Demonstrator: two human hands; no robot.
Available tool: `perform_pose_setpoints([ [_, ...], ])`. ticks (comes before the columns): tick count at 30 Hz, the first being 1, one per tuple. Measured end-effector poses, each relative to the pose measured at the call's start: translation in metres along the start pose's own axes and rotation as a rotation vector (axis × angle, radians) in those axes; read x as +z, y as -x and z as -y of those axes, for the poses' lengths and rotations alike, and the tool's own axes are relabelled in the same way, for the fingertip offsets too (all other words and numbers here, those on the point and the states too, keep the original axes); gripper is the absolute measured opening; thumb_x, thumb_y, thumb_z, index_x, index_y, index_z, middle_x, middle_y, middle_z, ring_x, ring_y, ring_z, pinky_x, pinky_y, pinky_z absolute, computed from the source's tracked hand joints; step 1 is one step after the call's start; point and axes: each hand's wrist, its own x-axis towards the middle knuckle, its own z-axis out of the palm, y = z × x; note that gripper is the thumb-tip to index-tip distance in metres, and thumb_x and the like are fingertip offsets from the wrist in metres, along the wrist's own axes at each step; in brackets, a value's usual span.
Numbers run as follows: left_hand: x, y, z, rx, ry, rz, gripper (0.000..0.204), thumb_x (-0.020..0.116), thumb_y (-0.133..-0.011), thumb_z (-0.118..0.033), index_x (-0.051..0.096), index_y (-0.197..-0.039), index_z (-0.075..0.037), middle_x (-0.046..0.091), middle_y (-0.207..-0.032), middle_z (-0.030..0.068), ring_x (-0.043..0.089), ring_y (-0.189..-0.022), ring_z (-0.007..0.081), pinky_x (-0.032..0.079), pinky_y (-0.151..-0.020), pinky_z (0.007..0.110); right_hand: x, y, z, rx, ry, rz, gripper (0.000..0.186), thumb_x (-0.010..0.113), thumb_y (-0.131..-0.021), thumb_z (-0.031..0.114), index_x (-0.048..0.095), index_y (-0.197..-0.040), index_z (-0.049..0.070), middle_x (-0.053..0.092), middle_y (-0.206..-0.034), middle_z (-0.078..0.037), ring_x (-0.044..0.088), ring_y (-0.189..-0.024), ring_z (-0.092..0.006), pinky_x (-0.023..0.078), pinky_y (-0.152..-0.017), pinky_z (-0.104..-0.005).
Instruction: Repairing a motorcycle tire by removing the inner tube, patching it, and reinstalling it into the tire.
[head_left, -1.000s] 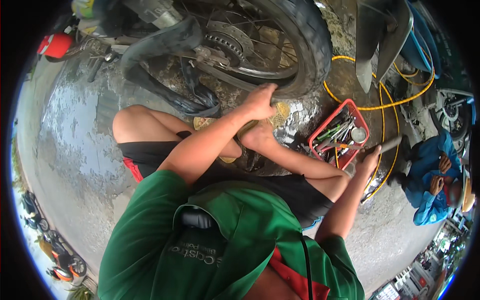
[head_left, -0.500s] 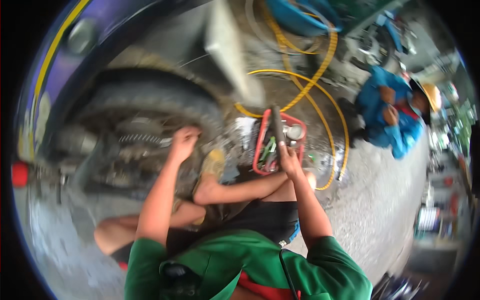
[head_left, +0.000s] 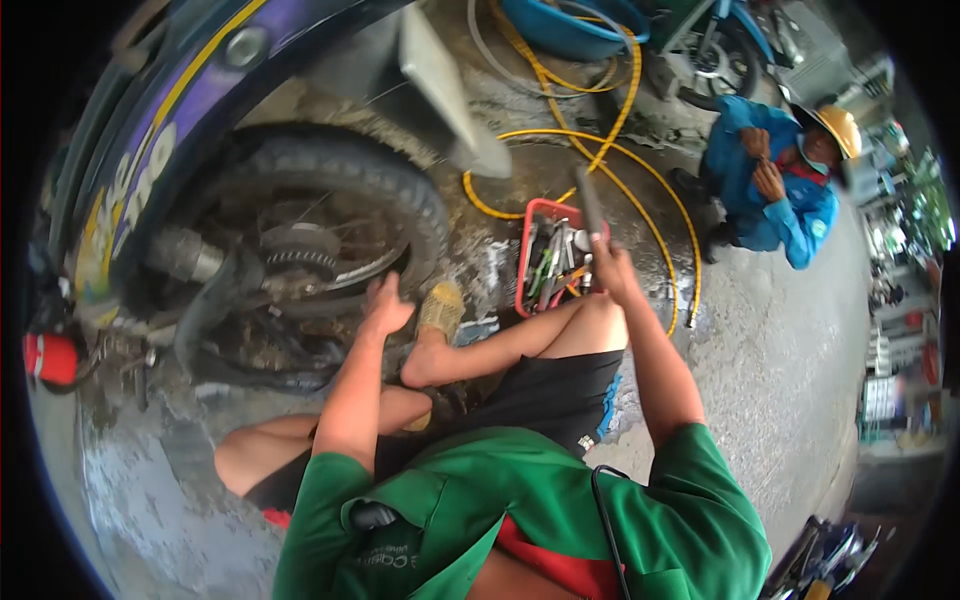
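Observation:
My right hand (head_left: 612, 268) grips a long grey bar (head_left: 590, 200), held upright over a red plastic basket (head_left: 524, 250) of mixed hand tools (head_left: 550, 258). My left hand (head_left: 388, 308) is at the lower edge of a motorbike's wheel (head_left: 420, 225), fingers partly curled; whether they grip anything is unclear. A dark, limp inner tube (head_left: 200, 330) hangs from the wheel near the hub. My crossed legs (head_left: 510, 340) are below the wheel and basket, one foot in a yellowish sandal (head_left: 440, 310).
Yellow hose (head_left: 660, 180) lies looped beyond the basket, near a blue tub (head_left: 570, 25). A person in blue (head_left: 760, 190) with a yellow helmet is low down at the right, hands together. A parked motorbike (head_left: 730, 70) stands behind them; a red container (head_left: 55, 355) is at the left.
My view has swung toward the right, showing more bodywork and hose. The bar in my right hand has turned upright, pointing away from me. My left hand has stayed by the wheel.

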Motion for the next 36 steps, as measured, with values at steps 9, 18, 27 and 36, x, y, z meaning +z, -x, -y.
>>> perform_pose_setpoints([
  [9,-0.035,0.024,-0.057,0.209,0.594,-0.093,0.092,0.080,-0.075,-0.022,0.032,-0.149,0.004,0.041,-0.148,0.0291,0.041,-0.138,0.0397,0.035,-0.115,0.041,-0.009,-0.046,-0.026,0.036,-0.312,-0.043,0.062,0.035,-0.102,0.062,0.055,-0.103,0.004,0.054,-0.067,-0.003,0.051,-0.054,-0.0162,0.042,-0.048,-0.0315],
  [18,-0.132,-0.007,-0.102,0.410,1.747,-0.210,0.054,0.067,-0.085,-0.001,0.043,-0.133,-0.002,0.055,-0.126,0.0101,0.056,-0.116,0.0189,0.047,-0.098,0.036,0.229,0.053,0.003,0.827,-0.755,0.860,0.060,0.046,-0.096,0.066,0.059,-0.110,0.009,0.053,-0.067,-0.003,0.053,-0.057,-0.0178,0.043,-0.044,-0.0318],
  [27,-0.016,-0.037,-0.005,0.286,0.375,0.015,0.072,0.072,-0.081,-0.019,0.041,-0.144,-0.005,0.047,-0.147,0.0192,0.047,-0.134,0.0352,0.044,-0.106,0.043,0.105,0.038,0.020,0.337,-0.211,0.416,0.058,0.055,-0.097,0.058,0.059,-0.103,0.000,0.060,-0.068,-0.009,0.056,-0.048,-0.0184,0.045,-0.044,-0.0330],
  [36,-0.012,0.000,0.051,-0.091,-0.088,0.053,0.062,0.078,-0.069,-0.021,0.056,-0.125,-0.007,0.063,-0.123,0.0205,0.058,-0.115,0.0422,0.048,-0.101,0.045,-0.016,0.034,0.006,-0.185,0.391,0.059,0.058,0.064,-0.092,0.051,0.066,-0.110,-0.004,0.070,-0.098,-0.028,0.068,-0.098,-0.0414,0.052,-0.087,-0.0466],
])
